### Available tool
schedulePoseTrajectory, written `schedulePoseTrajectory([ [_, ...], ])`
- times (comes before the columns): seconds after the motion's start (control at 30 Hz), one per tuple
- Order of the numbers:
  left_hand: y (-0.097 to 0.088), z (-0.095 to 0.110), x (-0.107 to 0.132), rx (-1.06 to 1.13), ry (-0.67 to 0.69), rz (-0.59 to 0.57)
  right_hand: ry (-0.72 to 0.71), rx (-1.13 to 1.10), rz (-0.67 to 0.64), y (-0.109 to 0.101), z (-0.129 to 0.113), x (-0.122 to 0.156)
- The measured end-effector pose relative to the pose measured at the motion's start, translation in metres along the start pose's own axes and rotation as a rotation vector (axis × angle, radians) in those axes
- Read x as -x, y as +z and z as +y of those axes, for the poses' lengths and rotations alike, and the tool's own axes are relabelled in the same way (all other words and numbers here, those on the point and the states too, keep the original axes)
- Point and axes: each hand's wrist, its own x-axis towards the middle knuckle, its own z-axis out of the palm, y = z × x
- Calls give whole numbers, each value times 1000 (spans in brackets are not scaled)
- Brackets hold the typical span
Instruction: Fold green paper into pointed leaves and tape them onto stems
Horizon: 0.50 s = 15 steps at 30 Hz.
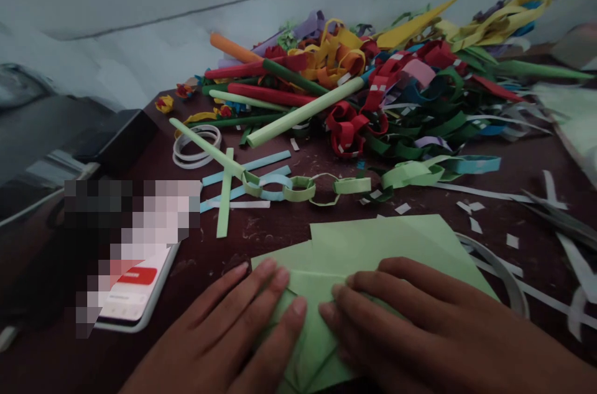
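Note:
Pale green folded paper (310, 325) lies at the table's near edge, with diagonal creases below a straight upper fold. My left hand (242, 319) rests flat on its left side, fingers stretched out and fingertips near the fold. From the right, my right hand (420, 319) presses on the same paper with bent fingers, thumb and fingertips gathered at the fold. Part of the paper is hidden under both hands. Just beyond them lies a larger light green sheet (392, 238), partly beneath the folded piece.
A paper chain (301, 189) stretches across the middle beside loose green and blue strips (226, 195). Behind is a heap of coloured paper chains and rolls (345, 71). A phone (135, 294) lies left, tape rolls (198, 145) farther back, scissors (564, 217) right among white scraps.

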Motion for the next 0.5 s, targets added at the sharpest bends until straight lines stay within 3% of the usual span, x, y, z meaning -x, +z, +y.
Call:
schedulePoseTrajectory([
  [0.13,7,17,-6,61,-54,126,-61,92,37,0,-4,0],
  [0.3,5,15,-21,36,-27,183,-98,219,35,-11,-9,-4],
  [0.5,-2,11,-14,26,-4,155,-14,-16,38,-8,-3,-9],
])
